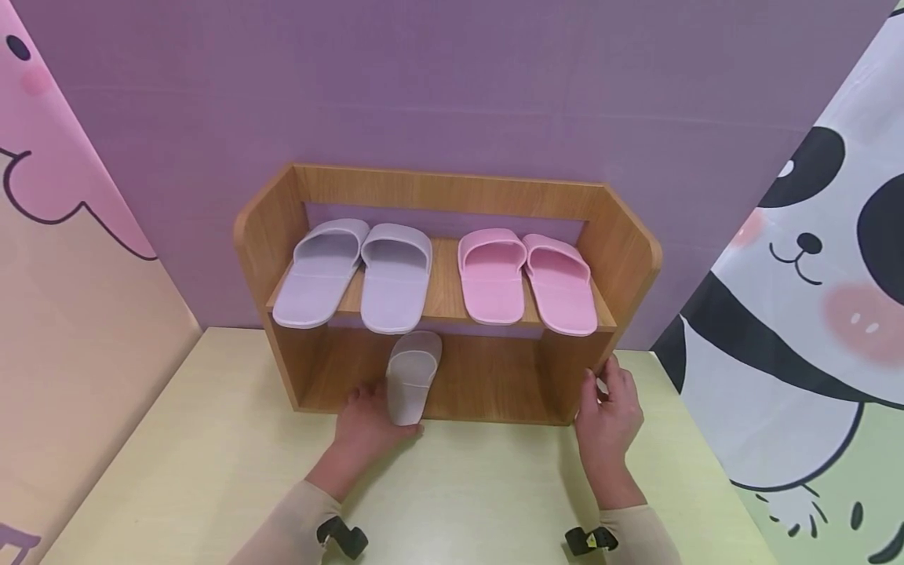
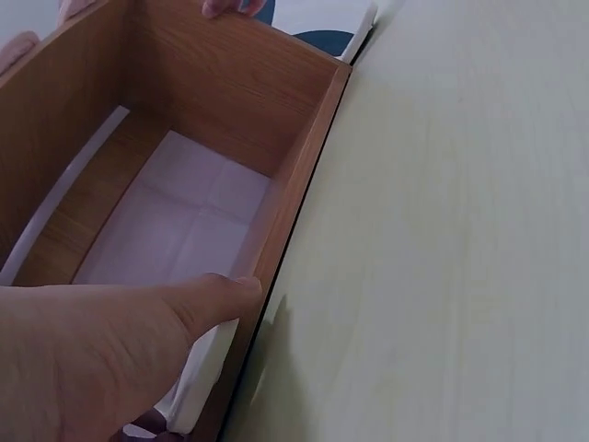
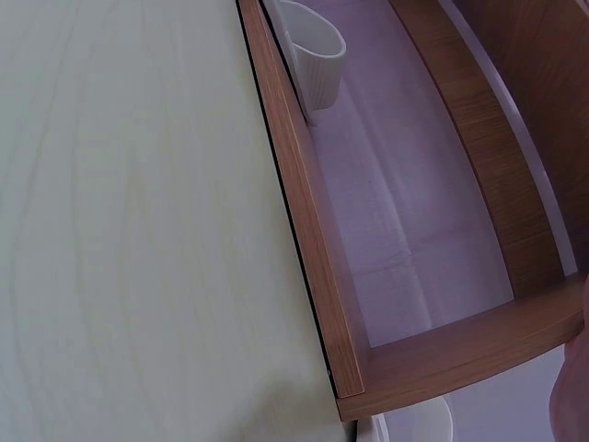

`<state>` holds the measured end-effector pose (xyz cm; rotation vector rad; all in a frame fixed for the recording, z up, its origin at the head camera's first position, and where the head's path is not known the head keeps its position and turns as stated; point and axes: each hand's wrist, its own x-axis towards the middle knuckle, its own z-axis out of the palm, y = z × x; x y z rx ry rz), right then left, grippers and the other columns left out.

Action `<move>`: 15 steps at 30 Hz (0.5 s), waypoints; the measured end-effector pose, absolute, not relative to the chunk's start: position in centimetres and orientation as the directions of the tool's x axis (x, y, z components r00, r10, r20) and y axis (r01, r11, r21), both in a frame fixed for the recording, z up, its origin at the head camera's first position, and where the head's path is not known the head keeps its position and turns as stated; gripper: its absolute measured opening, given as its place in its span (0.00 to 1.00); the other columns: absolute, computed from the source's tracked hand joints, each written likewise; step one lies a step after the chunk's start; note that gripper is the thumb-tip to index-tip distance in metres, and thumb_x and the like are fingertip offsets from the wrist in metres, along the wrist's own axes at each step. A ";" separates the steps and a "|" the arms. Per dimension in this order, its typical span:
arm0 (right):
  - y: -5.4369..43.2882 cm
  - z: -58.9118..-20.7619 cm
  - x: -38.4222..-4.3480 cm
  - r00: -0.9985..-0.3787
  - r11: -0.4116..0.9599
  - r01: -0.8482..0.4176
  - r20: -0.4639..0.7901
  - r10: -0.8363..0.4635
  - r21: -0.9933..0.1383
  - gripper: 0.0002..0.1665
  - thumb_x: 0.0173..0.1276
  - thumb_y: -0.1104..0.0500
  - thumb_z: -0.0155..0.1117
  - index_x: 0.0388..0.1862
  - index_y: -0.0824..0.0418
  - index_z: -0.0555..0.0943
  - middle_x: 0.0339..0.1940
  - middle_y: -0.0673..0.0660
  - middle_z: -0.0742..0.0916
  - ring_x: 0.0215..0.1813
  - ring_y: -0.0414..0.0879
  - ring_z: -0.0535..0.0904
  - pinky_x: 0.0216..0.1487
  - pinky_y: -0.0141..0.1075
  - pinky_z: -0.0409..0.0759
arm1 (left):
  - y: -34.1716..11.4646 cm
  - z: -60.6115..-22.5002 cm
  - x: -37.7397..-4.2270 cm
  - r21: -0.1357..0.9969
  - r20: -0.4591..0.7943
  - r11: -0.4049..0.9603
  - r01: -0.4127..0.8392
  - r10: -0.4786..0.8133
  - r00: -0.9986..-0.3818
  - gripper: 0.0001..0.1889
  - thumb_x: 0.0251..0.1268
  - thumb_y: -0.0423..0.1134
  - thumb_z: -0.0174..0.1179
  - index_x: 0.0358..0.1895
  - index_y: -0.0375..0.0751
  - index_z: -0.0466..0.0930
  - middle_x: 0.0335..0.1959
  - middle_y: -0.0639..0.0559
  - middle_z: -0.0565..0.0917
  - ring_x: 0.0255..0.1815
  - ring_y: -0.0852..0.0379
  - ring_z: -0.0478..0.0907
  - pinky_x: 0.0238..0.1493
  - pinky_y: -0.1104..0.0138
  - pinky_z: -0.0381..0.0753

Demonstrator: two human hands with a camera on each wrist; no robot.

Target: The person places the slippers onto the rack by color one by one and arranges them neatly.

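A small wooden shoe rack (image 1: 487, 380) stands on the table against the purple wall. On its lower level lies a single pale grey-white slipper (image 1: 410, 384), its heel toward me. My left hand (image 1: 370, 424) holds this slipper low down, thumb at the heel end and fingers along its left side. In the left wrist view the thumb (image 2: 216, 299) lies by the rack's front edge, and the hand hides much of the slipper. With my right hand (image 1: 610, 408) I grip the front edge of the rack's right side panel (image 1: 575, 377).
Two lilac slippers (image 1: 395, 290) stand side by side on the left of the upper shelf (image 1: 445, 290). Two pink slippers (image 1: 494, 282) are on its right. Cartoon panels flank the pale table (image 1: 480, 486), a panda (image 1: 812, 314) on the right.
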<state>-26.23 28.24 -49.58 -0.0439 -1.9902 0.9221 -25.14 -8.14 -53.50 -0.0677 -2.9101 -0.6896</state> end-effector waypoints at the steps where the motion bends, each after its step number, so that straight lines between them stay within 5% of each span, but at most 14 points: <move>1: 28.3 -49.6 -26.2 -0.586 0.719 -0.310 0.720 0.372 -0.623 0.20 0.81 0.64 0.68 0.69 0.61 0.86 0.49 0.65 0.88 0.54 0.56 0.91 0.52 0.17 0.79 | -8.1 -53.6 -25.2 0.434 0.160 0.897 0.081 0.012 -0.987 0.59 0.48 0.69 0.83 0.74 0.28 0.73 0.57 0.33 0.84 0.56 0.36 0.79 0.54 0.44 0.84; 15: 28.1 -49.5 -26.1 -0.582 0.704 -0.326 0.721 0.377 -0.631 0.22 0.80 0.66 0.69 0.70 0.60 0.86 0.48 0.64 0.88 0.53 0.56 0.90 0.51 0.15 0.76 | -6.5 -54.3 -24.9 0.397 0.226 0.915 0.073 -0.021 -0.974 0.57 0.48 0.74 0.80 0.69 0.30 0.74 0.57 0.37 0.84 0.59 0.34 0.81 0.59 0.41 0.80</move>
